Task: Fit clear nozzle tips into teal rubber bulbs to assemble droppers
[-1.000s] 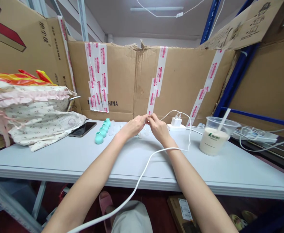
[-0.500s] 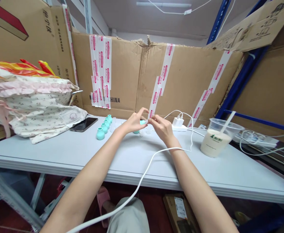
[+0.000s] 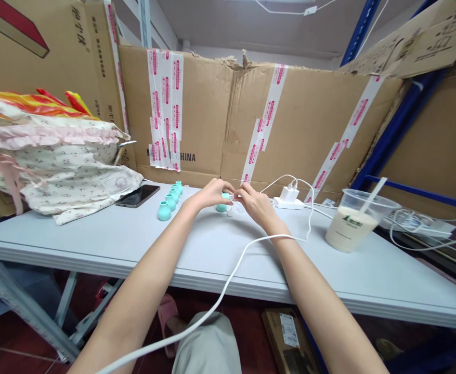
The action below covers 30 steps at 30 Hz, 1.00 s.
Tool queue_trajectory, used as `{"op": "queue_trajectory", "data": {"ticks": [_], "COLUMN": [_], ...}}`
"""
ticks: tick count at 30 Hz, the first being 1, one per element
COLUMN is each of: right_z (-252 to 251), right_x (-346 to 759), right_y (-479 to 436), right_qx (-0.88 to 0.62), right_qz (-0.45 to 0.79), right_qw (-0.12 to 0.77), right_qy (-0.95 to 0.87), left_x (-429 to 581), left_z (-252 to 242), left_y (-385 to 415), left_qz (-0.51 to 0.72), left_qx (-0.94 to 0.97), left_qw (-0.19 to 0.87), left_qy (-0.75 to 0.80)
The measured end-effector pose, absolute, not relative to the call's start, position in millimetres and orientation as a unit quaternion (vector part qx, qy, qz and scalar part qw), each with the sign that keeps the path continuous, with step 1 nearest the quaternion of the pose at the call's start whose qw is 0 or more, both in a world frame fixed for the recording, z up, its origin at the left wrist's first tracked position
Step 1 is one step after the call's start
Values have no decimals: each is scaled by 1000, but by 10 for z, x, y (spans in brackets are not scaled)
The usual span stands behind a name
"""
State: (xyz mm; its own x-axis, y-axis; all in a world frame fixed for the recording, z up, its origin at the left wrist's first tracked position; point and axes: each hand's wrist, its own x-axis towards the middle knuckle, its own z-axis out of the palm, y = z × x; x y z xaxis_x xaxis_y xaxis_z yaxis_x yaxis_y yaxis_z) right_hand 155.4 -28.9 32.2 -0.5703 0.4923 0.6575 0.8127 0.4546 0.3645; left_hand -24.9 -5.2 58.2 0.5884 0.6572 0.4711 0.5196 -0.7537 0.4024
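Note:
Near the middle of the grey table (image 3: 142, 234), my left hand (image 3: 213, 194) grips a small teal bulb (image 3: 225, 196) between thumb and fingers. My right hand (image 3: 253, 203) meets it from the right, its fingertips pinched on a small clear piece (image 3: 232, 197) at the bulb's end. Another teal bulb (image 3: 221, 208) sits on the table just below my left fingers, with small clear pieces (image 3: 230, 212) beside it. To the left of my left hand, several teal bulbs (image 3: 164, 211) stand in a slanting row.
A black phone (image 3: 138, 196) and a floral cloth bag (image 3: 56, 161) lie at the left. A white charger (image 3: 289, 195) sits behind my right hand. A plastic cup with a straw (image 3: 348, 223) stands at the right. A white cable (image 3: 228, 285) crosses in front.
My hands have come closer together, with the teal bulb and clear piece now meeting between them. The left fingers have closed in. The whole view has shifted slightly.

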Motion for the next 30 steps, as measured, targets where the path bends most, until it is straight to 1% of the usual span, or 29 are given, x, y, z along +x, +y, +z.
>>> {"op": "queue_trajectory", "data": {"ticks": [4,9,17,24,30], "right_z": [290,264,202,186,202], "right_x": [1618,1643,1485,1445,1416], "right_y": [-256,-283,-337,-302,-340], "right_qx": [-365,-306,-261,-305,-340], "right_qz": [-371,-411,-369,-364,-354], "right_qw": [251,216,162,110,94], "right_qy": [-816,-831,-877,-873,-866], "left_x": [-237,-273,-377,-372,-377], "left_z": [588,566,511,525,513], "left_y": [-57,-42,50,41,53], "left_qz": [309,272,194,178,173], "left_qx": [887,896,919,921,922], "left_qw": [127,145,151,127,130], "left_qy": [318,320,310,323,320]}}
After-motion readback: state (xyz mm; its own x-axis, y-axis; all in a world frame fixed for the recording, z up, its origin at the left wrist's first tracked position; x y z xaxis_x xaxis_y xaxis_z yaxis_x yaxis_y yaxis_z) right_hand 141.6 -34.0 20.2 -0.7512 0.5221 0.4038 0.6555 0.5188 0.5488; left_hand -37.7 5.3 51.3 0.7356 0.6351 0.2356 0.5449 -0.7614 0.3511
